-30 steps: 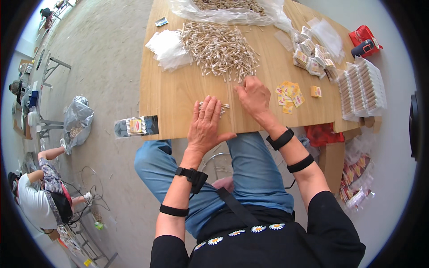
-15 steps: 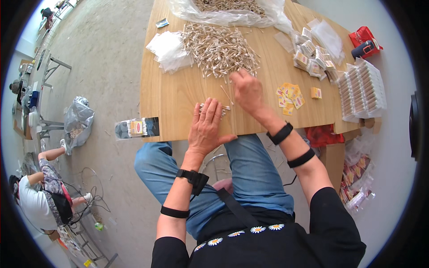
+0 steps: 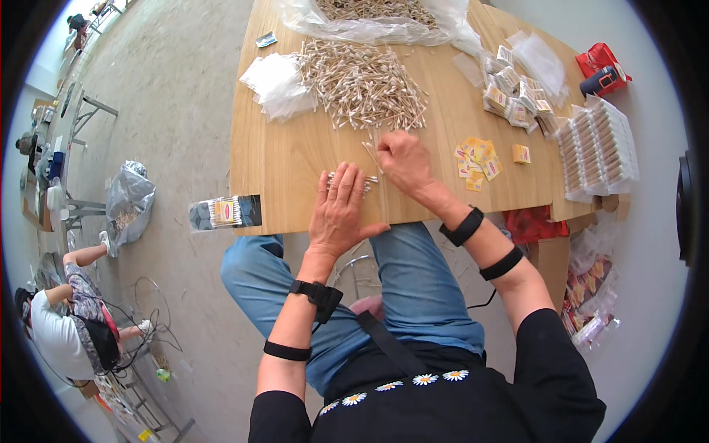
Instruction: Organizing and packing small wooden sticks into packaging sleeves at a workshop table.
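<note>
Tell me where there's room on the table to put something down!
Bare wood shows between the white bags and left hand, and between the swab pile, packs and yellow cards. It's crowded farther right, by the stacks, and between the left hand and right hand, where loose swabs lie.

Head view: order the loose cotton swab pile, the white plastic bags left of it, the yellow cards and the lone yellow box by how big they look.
1. Loose cotton swab pile
2. White plastic bags
3. Yellow cards
4. Lone yellow box
</note>
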`<state>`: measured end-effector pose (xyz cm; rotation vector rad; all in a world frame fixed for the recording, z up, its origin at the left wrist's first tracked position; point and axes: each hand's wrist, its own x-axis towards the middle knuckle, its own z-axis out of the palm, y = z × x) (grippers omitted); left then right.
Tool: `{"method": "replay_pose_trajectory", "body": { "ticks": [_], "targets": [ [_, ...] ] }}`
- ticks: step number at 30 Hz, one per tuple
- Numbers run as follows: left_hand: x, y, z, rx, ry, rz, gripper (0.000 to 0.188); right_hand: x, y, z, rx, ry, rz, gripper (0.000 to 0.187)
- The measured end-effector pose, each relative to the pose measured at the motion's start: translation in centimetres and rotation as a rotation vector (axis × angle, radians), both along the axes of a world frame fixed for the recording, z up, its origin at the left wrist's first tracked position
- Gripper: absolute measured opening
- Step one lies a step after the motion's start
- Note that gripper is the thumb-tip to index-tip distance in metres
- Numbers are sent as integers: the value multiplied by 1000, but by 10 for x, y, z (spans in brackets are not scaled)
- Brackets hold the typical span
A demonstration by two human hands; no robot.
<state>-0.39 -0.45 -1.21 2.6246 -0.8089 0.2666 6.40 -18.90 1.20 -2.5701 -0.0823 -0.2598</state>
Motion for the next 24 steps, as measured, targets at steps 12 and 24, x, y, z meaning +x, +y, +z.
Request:
{"method": "replay_pose_trajectory", "body": {
  "ticks": [12, 24],
  "targets": [
    [0, -2, -1, -6, 2, -8, 110, -28, 13, -6, -15, 16, -110, 15],
    [0, 0, -3, -3, 49, 1, 113, 7, 19, -4, 36, -39, -85, 8]
  ]
}}
